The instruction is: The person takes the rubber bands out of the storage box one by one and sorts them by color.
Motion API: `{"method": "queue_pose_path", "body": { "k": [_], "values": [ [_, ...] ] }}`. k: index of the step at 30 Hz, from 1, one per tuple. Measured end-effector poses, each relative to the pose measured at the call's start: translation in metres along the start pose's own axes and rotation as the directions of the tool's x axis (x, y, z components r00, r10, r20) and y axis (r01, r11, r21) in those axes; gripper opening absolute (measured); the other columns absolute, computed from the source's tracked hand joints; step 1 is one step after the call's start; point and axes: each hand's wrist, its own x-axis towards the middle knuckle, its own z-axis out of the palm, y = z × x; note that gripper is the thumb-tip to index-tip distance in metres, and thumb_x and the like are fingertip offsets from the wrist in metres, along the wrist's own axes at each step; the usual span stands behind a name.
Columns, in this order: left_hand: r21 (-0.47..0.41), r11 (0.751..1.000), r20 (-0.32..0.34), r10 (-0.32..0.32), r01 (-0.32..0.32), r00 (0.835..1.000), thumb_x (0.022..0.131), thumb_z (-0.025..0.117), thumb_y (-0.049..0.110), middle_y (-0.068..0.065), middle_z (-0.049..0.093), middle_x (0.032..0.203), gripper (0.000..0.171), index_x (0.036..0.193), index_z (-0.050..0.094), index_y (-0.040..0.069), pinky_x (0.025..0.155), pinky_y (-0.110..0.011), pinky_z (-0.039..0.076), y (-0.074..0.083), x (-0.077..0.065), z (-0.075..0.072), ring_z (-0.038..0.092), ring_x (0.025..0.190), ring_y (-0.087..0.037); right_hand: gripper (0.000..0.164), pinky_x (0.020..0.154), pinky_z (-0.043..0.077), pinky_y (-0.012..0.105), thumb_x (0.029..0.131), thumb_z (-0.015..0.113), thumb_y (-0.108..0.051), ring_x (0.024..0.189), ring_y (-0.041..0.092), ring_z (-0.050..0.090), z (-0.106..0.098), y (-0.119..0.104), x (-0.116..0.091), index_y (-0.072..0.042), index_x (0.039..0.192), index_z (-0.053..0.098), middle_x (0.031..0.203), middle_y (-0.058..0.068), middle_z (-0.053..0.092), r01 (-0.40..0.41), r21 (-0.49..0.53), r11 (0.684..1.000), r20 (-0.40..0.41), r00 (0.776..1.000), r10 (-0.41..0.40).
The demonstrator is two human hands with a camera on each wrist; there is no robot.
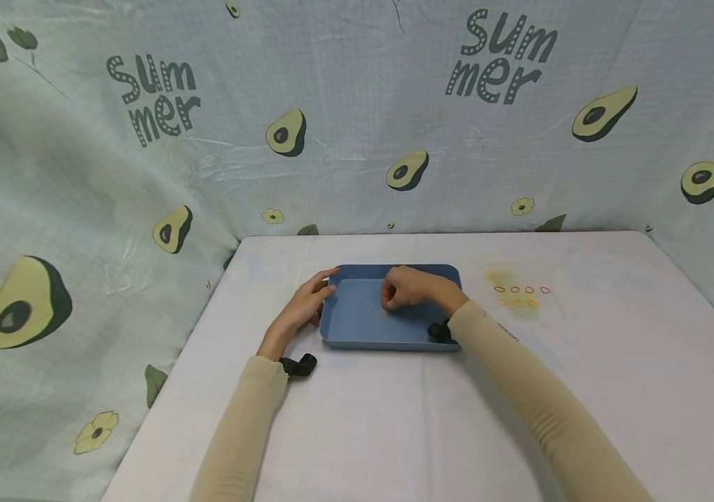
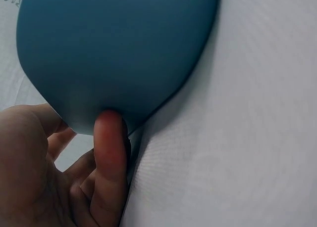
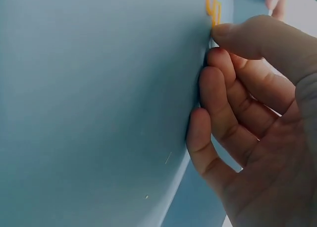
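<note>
A shallow blue tray (image 1: pixel 357 328) lies on the white table. My left hand (image 1: pixel 302 305) grips the tray's left side, its thumb at the rim; in the left wrist view a fingertip (image 2: pixel 110 138) touches the tray's blue outer wall. Over the middle of the tray is my right hand (image 1: pixel 407 287), fingers curled and pointing down. Between thumb and forefinger it pinches a thin orange rubber band (image 3: pixel 214 14), whose loops show at the top of the right wrist view. The other fingers of that hand rest close to the tray floor.
To the tray's right, several small red rings (image 1: pixel 514 289) form a row on the table (image 1: pixel 357 418), with orange rings (image 1: pixel 518 302) just nearer. A printed cloth (image 1: pixel 344 104) hangs behind and at the sides. Both wrists wear black cameras (image 1: pixel 299 365).
</note>
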Motion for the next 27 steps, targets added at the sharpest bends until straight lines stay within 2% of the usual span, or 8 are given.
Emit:
{"method": "queue_pose_path", "body": {
  "k": [6, 12, 21, 27],
  "values": [
    [-0.001, 1.0, -0.003, -0.002, 0.002, 1.0, 0.101, 0.049, 0.035, -0.007, 0.044, 0.146, 0.043, 0.142, 0.041, 0.044, 0.043, -0.028, 0.042, -0.001, 0.001, 0.001, 0.043, 0.063, -0.019, 0.009, 0.062, 0.046, 0.024, 0.087, 0.066, -0.015, 0.068, 0.011, 0.055, -0.005, 0.005, -0.004, -0.016, 0.082, 0.073, 0.079, -0.002, 0.067, -0.001, 0.035, 0.999, -0.014, 1.0, 0.002],
    [-0.003, 1.0, 0.0, -0.002, 0.002, 1.0, 0.101, 0.048, 0.036, -0.006, 0.043, 0.147, 0.043, 0.143, 0.04, 0.044, 0.043, -0.028, 0.041, -0.002, 0.0, 0.0, 0.043, 0.062, -0.019, 0.009, 0.065, 0.046, 0.027, 0.086, 0.065, -0.015, 0.07, 0.013, 0.054, -0.02, 0.005, -0.02, -0.013, 0.083, 0.074, 0.079, -0.002, 0.066, 0.008, 0.048, 0.999, -0.089, 0.996, -0.004],
    [-0.014, 1.0, 0.022, 0.014, -0.014, 1.0, 0.101, 0.047, 0.037, -0.008, 0.043, 0.146, 0.045, 0.145, 0.038, 0.041, 0.043, -0.029, 0.041, -0.002, -0.001, -0.001, 0.043, 0.062, -0.02, 0.012, 0.07, 0.049, 0.03, 0.086, 0.066, -0.017, 0.074, 0.014, 0.058, -0.043, 0.003, -0.06, -0.006, 0.087, 0.073, 0.082, -0.002, 0.068, -0.002, 0.034, 0.999, -0.22, 0.975, 0.01],
    [-0.032, 0.999, 0.043, 0.018, -0.016, 0.999, 0.102, 0.046, 0.038, -0.007, 0.039, 0.15, 0.046, 0.147, 0.035, 0.04, 0.044, -0.03, 0.041, -0.001, -0.001, -0.002, 0.042, 0.06, -0.019, 0.01, 0.07, 0.05, 0.032, 0.089, 0.066, -0.016, 0.079, 0.016, 0.059, -0.052, 0.013, -0.094, -0.007, 0.091, 0.07, 0.093, 0.005, 0.072, -0.032, 0.07, 0.997, -0.308, 0.95, 0.052]
  ]
}}
